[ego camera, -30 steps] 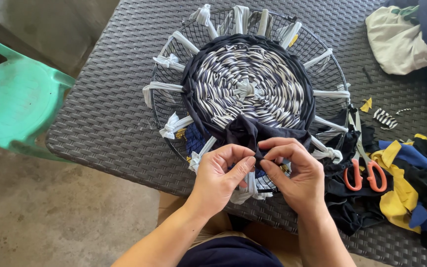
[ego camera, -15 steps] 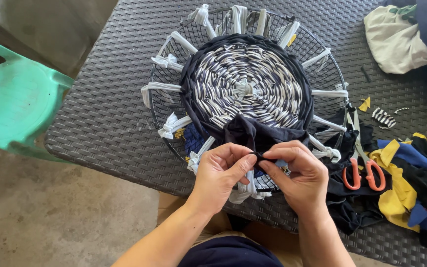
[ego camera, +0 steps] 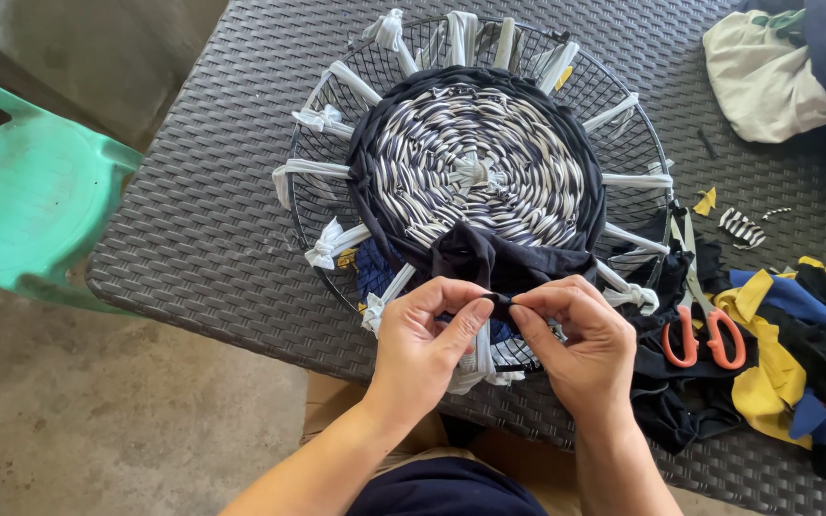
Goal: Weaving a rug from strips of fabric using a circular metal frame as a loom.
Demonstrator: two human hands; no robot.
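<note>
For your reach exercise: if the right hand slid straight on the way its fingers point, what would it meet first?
The right hand points left across the dark cloth strip, so it would most likely meet the left hand first, fingertips nearly touching already.

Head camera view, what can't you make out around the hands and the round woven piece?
- Head view: the tip of the dark navy fabric strip is hidden, pinched between the left hand and right hand.
- The near rim of the wire frame is covered by both hands.
- The blades of the orange-handled scissors are partly lost among the fabric scraps.
- The green plastic chair is cut off by the left edge.
</note>
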